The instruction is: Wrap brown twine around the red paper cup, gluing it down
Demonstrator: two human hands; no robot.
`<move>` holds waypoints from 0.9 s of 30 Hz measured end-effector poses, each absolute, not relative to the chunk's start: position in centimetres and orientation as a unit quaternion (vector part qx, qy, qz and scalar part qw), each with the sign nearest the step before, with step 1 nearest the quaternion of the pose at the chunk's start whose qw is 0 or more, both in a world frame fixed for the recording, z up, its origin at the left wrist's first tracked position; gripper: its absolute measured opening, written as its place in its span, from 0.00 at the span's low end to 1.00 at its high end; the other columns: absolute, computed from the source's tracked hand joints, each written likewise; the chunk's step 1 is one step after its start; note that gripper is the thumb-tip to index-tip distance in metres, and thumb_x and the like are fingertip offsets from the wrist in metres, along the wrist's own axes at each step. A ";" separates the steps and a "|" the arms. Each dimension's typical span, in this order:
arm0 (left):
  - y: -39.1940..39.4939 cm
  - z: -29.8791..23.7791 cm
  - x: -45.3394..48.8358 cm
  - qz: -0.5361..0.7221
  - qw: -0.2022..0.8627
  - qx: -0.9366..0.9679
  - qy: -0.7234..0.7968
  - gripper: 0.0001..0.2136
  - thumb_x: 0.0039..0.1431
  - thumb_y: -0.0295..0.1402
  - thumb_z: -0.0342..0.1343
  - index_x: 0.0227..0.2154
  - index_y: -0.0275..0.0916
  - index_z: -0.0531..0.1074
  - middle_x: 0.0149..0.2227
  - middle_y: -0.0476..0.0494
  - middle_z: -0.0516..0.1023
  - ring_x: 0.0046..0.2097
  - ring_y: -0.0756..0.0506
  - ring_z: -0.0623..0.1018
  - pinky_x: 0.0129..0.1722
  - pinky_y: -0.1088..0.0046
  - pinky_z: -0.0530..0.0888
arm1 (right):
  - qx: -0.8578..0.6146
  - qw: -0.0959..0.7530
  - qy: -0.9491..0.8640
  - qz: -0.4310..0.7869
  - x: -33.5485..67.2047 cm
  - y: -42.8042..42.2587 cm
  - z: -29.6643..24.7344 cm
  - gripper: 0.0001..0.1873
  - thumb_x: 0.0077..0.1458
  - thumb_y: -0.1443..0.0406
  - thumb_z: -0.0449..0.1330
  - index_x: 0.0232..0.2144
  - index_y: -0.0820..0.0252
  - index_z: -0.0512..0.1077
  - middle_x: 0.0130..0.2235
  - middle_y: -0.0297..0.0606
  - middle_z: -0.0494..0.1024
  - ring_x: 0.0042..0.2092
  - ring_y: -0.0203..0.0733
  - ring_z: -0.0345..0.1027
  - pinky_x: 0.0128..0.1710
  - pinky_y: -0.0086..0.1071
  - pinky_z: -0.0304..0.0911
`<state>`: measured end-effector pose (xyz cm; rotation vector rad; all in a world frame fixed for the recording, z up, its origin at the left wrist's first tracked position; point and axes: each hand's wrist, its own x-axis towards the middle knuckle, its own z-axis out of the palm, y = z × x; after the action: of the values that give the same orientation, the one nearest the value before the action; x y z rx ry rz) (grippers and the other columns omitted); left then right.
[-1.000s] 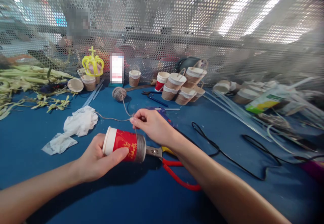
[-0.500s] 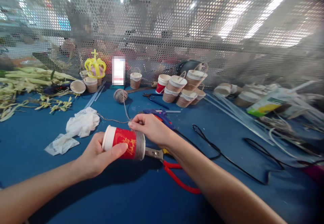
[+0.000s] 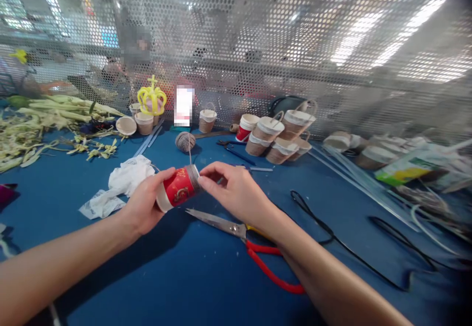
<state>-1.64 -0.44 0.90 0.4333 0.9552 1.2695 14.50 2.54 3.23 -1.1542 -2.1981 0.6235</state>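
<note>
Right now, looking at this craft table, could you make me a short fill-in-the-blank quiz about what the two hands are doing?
1. The left hand grips a gold-printed paper cup whose outside is ___.
2. The right hand touches the cup's base, where thin grey twine leads back to a round ___ of twine.
3. The red-handled steel scissors lie on the ___ table.
Missing words: red, ball, blue.

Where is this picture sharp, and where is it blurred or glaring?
Head view: sharp at the red cup and scissors; smeared and stretched at the right edge near the green carton; ceiling lights glare through the mesh screen; arm shadows on the blue table.
</note>
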 end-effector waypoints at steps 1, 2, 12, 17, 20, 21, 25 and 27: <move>-0.4 0.9 -1.7 0.563 0.682 0.193 0.427 0.06 0.51 0.28 0.52 0.24 0.33 0.71 0.22 0.46 0.76 0.22 0.52 0.73 0.22 0.79 0.70 | -0.419 0.283 -0.833 0.223 14.3 2.2 3.3 0.06 0.50 0.65 0.54 0.30 0.60 0.69 0.28 0.34 0.73 0.27 0.33 0.62 0.27 0.27 0.56; -0.5 0.8 -1.7 0.561 0.682 0.192 0.428 0.06 0.51 0.28 0.52 0.24 0.33 0.71 0.22 0.45 0.76 0.22 0.51 0.73 0.23 0.79 0.70 | -0.415 0.277 -0.840 0.211 14.1 1.9 3.3 0.06 0.49 0.66 0.55 0.30 0.60 0.69 0.29 0.34 0.73 0.28 0.33 0.62 0.27 0.27 0.57; -0.8 0.8 -1.5 0.559 0.684 0.202 0.423 0.06 0.49 0.29 0.54 0.23 0.33 0.73 0.22 0.47 0.76 0.22 0.52 0.73 0.23 0.79 0.68 | -0.441 0.268 -0.841 0.159 13.6 1.2 2.8 0.03 0.46 0.68 0.55 0.26 0.61 0.68 0.26 0.35 0.72 0.26 0.34 0.61 0.26 0.28 0.56; -0.8 0.7 -1.5 0.556 0.685 0.204 0.424 0.06 0.50 0.29 0.54 0.23 0.32 0.73 0.21 0.47 0.76 0.22 0.52 0.73 0.23 0.79 0.68 | -0.446 0.268 -0.839 0.160 13.6 1.2 2.7 0.02 0.45 0.69 0.54 0.25 0.61 0.67 0.25 0.35 0.71 0.25 0.34 0.61 0.26 0.28 0.56; -0.8 0.6 -1.5 0.554 0.688 0.205 0.421 0.06 0.49 0.29 0.54 0.23 0.32 0.73 0.22 0.46 0.77 0.23 0.52 0.73 0.24 0.79 0.68 | -0.446 0.267 -0.838 0.167 13.5 1.2 2.8 0.03 0.46 0.67 0.55 0.25 0.60 0.68 0.25 0.35 0.71 0.26 0.34 0.62 0.26 0.28 0.57; -0.8 0.6 -1.5 0.554 0.689 0.206 0.421 0.06 0.49 0.29 0.54 0.23 0.32 0.73 0.22 0.46 0.77 0.23 0.52 0.73 0.24 0.79 0.68 | -0.448 0.266 -0.838 0.164 13.5 1.2 2.8 0.02 0.46 0.67 0.55 0.25 0.60 0.67 0.25 0.35 0.71 0.26 0.34 0.62 0.26 0.28 0.57; -0.7 0.4 -1.6 0.552 0.687 0.211 0.423 0.06 0.47 0.30 0.56 0.23 0.33 0.73 0.22 0.47 0.76 0.22 0.52 0.73 0.24 0.79 0.68 | -0.454 0.260 -0.836 0.164 13.5 1.2 2.8 0.02 0.46 0.67 0.55 0.24 0.61 0.67 0.24 0.34 0.71 0.25 0.34 0.61 0.26 0.28 0.57; -0.6 0.4 -1.7 0.552 0.689 0.214 0.418 0.06 0.47 0.31 0.56 0.24 0.33 0.73 0.22 0.47 0.76 0.22 0.52 0.73 0.24 0.79 0.68 | -0.446 0.269 -0.829 0.202 13.7 1.3 3.0 0.03 0.47 0.67 0.55 0.25 0.60 0.67 0.25 0.34 0.72 0.26 0.33 0.63 0.27 0.28 0.58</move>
<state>-1.67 -0.61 0.41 0.4793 0.9351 1.2352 13.70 1.34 2.96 -1.2029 -2.2354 0.5456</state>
